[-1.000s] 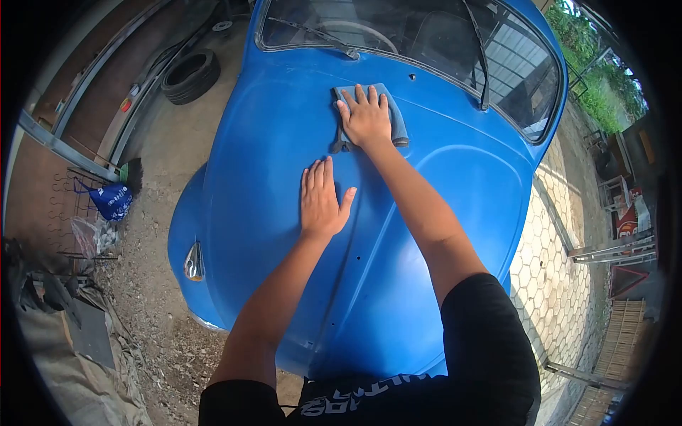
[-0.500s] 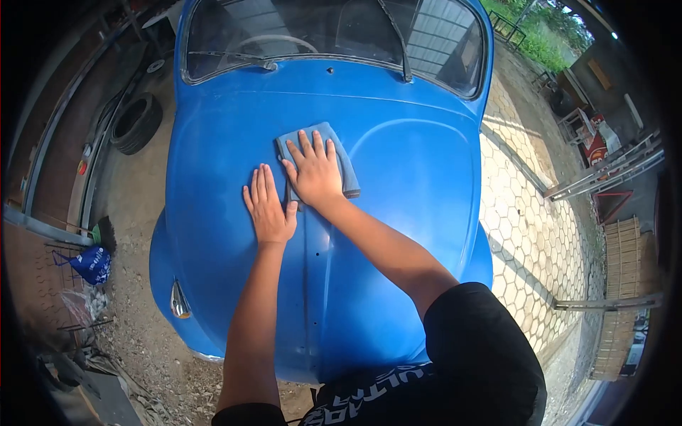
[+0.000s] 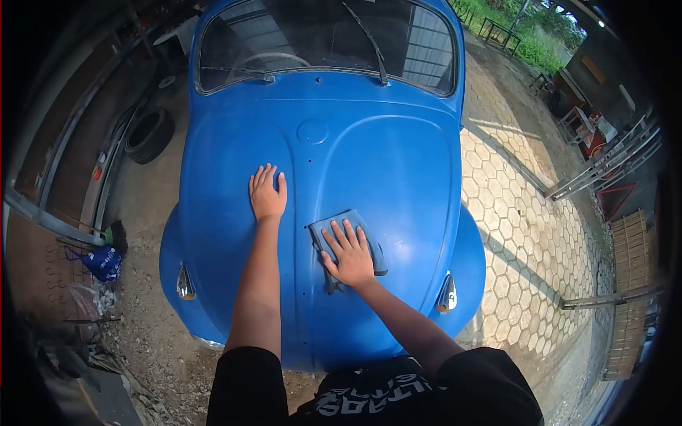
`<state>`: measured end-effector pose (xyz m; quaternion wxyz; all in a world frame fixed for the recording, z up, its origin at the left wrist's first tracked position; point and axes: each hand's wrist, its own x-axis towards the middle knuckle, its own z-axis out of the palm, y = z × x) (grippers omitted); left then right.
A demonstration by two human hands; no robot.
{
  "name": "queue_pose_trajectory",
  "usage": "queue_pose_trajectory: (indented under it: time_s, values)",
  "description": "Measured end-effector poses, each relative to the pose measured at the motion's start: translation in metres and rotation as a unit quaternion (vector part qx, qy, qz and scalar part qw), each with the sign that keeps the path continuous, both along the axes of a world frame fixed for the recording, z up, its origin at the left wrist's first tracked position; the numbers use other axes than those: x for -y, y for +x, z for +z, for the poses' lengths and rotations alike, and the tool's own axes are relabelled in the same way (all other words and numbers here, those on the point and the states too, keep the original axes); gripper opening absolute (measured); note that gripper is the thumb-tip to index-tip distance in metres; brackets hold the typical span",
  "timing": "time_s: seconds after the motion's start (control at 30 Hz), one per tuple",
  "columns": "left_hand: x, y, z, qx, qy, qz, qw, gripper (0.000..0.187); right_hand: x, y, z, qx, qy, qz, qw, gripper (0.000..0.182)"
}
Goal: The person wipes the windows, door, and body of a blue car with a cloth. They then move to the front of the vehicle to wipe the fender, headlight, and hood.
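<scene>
A blue car hood (image 3: pixel 387 167) fills the middle of the view. My right hand (image 3: pixel 348 254) lies with fingers spread on a folded grey-blue cloth (image 3: pixel 376 248), pressing it flat on the hood just right of the centre ridge. The cloth's edges show around my fingers. Up and to the left, my left hand (image 3: pixel 267 193) rests palm down on the bare hood, its thumb apart from the fingers and nothing under it that I can see.
Beyond the hood are the windshield (image 3: pixel 320 42) and a wiper (image 3: pixel 369 44). Chrome lamps (image 3: pixel 447 295) sit on the front fenders. A tire (image 3: pixel 150 135) and a blue bag (image 3: pixel 104 263) lie at the left. Metal poles (image 3: pixel 604 163) stand at the right.
My right hand and the cloth have moved down and to the right over the hood. My left hand is still on the hood, slightly higher relative to the car's front. The view has shifted.
</scene>
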<state>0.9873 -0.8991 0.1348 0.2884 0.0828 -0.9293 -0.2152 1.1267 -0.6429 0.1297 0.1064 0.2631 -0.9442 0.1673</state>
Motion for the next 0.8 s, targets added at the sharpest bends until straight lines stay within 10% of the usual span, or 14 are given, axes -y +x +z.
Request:
queue_pose_trajectory:
  time_s: [0.6,0.8]
  values:
    - [-0.01,0.195,-0.03,0.143,-0.008,-0.016,0.99,0.04,-0.001,0.018,-0.009,-0.048,-0.017,-0.133,0.99,0.065]
    - [0.014,0.196,-0.006,0.223,-0.025,-0.086,0.971,0.041,0.003,0.081,-0.025,-0.021,-0.001,-0.011,1.0,0.065]
